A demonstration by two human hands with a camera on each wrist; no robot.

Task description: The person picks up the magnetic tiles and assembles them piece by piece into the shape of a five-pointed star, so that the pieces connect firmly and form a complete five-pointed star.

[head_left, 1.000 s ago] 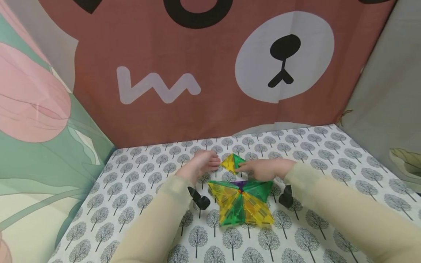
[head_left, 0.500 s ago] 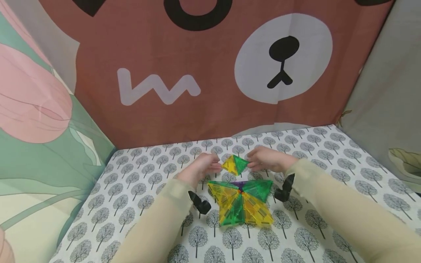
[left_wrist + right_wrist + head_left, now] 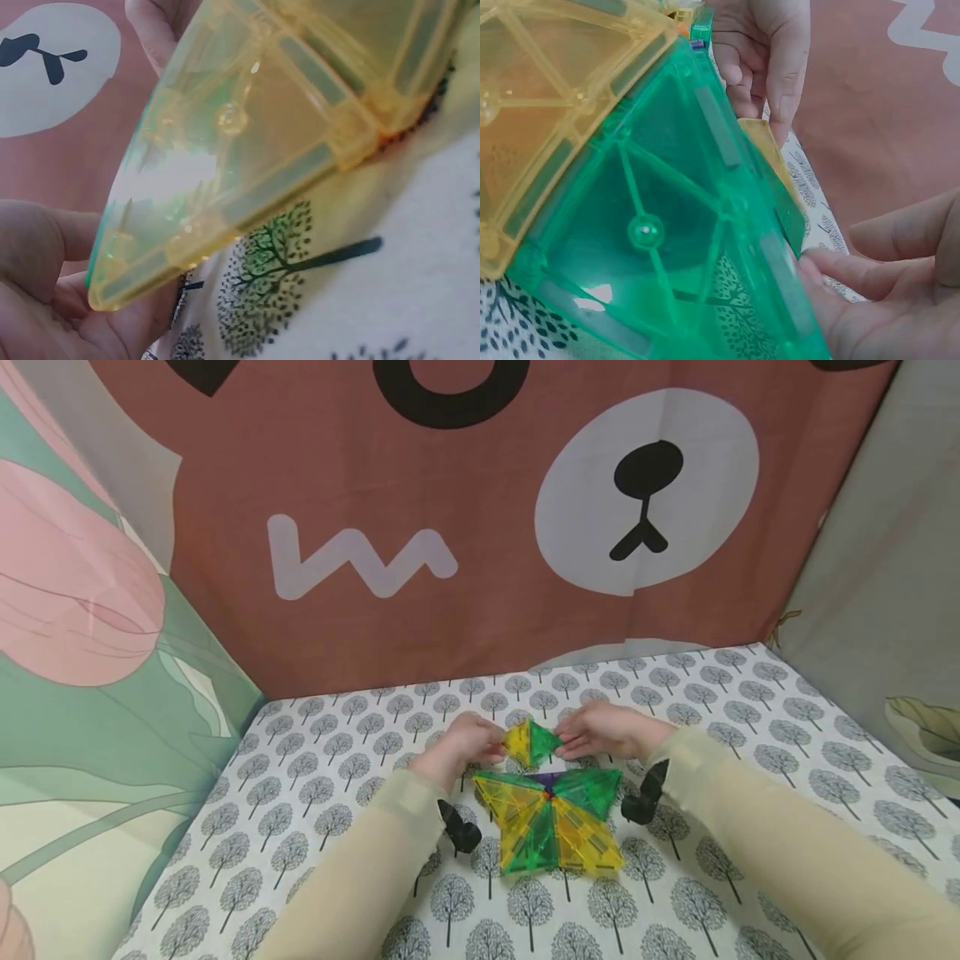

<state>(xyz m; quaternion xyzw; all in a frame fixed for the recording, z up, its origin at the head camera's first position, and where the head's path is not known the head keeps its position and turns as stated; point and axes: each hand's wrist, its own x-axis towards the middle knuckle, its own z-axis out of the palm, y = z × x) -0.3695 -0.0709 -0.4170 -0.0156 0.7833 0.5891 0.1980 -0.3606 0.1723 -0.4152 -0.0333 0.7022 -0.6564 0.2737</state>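
A small diamond made of a yellow and a green translucent magnetic tile [image 3: 531, 742] lies behind the larger star of magnetic tiles [image 3: 551, 822]. My left hand [image 3: 471, 743] holds the yellow corner between thumb and fingers, as the right wrist view shows the left hand [image 3: 761, 60] there. From the other side my right hand [image 3: 606, 728] holds the green corner. Its fingertips [image 3: 814, 270] meet that corner. The star's yellow tile [image 3: 262, 127] hides most of the diamond in the left wrist view, and its green tile [image 3: 660, 225] covers much of it in the right wrist view.
A white cloth with tree prints [image 3: 315, 785] covers the table. Behind it hangs a reddish-brown curtain with a bear face [image 3: 450, 635]. A flowered curtain [image 3: 180, 710] borders the left, and a grey one [image 3: 862, 610] the right.
My right hand first touches the green tile, draws off to its right, then comes back to its corner. The diamond shifts slightly toward the star, with my left hand now at its yellow corner.
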